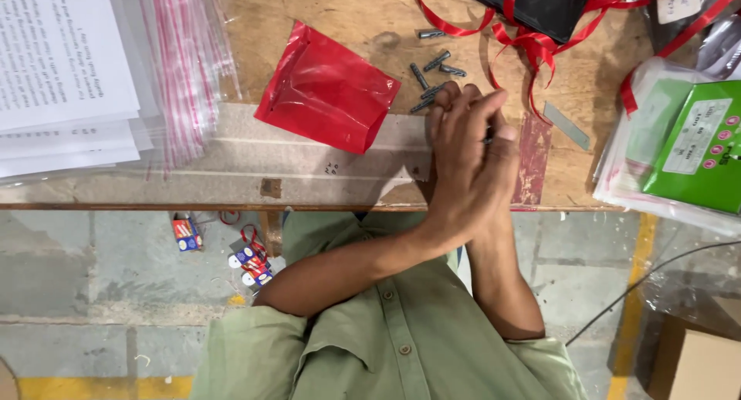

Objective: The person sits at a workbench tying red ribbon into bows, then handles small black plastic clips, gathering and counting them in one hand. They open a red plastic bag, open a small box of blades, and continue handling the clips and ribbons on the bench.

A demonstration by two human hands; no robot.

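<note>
My left hand (461, 157) lies across my right hand (505, 141) at the front of the wooden table (340, 180), and the two are pressed together. The left fingers point up and are held close together. Their tips touch a small heap of several dark grey screw-like pieces (432, 72). A small dark bit (488, 135) shows between the hands; I cannot tell which hand grips it. Most of the right hand is hidden under the left. A flat red plastic pouch (328, 87) lies just left of the hands.
Red ribbon (532, 37) curls around a black object (532, 3) at the back. Green packets in clear bags (691, 145) lie at the right. Printed paper sheets (58, 68) and clear red-striped bags (185, 60) lie at the left. Small packets (247, 261) lie on the floor.
</note>
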